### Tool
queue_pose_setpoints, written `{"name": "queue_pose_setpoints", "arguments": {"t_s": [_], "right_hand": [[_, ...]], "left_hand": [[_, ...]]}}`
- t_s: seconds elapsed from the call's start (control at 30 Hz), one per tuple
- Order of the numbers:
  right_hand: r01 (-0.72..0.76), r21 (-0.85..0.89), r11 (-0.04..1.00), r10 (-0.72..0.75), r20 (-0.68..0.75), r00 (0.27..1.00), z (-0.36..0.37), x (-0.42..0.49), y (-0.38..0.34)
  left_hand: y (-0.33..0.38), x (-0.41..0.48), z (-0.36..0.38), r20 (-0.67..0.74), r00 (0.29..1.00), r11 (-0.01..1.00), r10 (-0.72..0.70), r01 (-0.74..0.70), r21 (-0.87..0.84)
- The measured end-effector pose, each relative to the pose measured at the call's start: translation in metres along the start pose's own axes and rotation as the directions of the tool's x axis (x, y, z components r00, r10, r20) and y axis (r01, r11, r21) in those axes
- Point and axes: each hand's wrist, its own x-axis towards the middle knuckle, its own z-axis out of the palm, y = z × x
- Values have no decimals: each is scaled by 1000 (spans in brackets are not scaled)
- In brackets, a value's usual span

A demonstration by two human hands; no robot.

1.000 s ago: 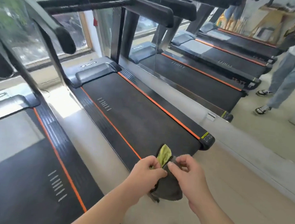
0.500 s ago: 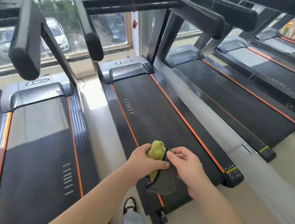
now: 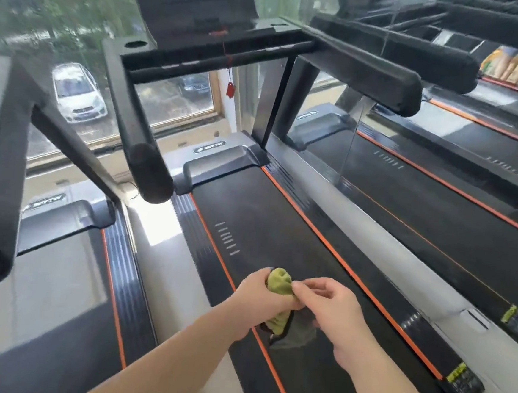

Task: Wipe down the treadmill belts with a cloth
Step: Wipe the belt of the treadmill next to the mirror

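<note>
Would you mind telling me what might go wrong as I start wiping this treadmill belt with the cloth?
1. The cloth is bunched between your left hand and right hand; wiped as a wad, it may miss strips of the belt.
2. The handrail end juts out above the belt's left side; leaning down, you might bump it.

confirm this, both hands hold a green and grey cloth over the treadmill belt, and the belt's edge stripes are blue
Not quite: the head view shows the edge stripes are orange, not blue. The rest holds: the left hand and the right hand hold the green and grey cloth over the treadmill belt.
</note>
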Motion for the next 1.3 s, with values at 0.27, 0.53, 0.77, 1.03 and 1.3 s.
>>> {"name": "queue_pose_setpoints", "arguments": {"t_s": [0.27, 0.53, 0.77, 1.03, 1.3], "right_hand": [[-78, 29, 997, 80, -84, 993, 4, 76, -20], [-172, 252, 952, 230, -224, 947, -20, 145, 0], [-227, 384, 895, 376, -377, 846, -22, 235, 47], [-210, 599, 773, 478, -331, 814, 10, 289, 144], [-302, 706, 641, 490, -73, 869, 26, 327, 243]], "left_hand": [[31, 81, -21, 4, 997, 996, -81, 81, -30], [56, 184, 7, -15, 983, 966, -181, 175, -191], [33, 309, 35, 205, 972, 988, -117, 134, -73], [-50, 365, 65, 518, 806, 958, -285, 231, 168], [-132, 403, 104, 598, 768, 874, -230, -107, 474]]}}
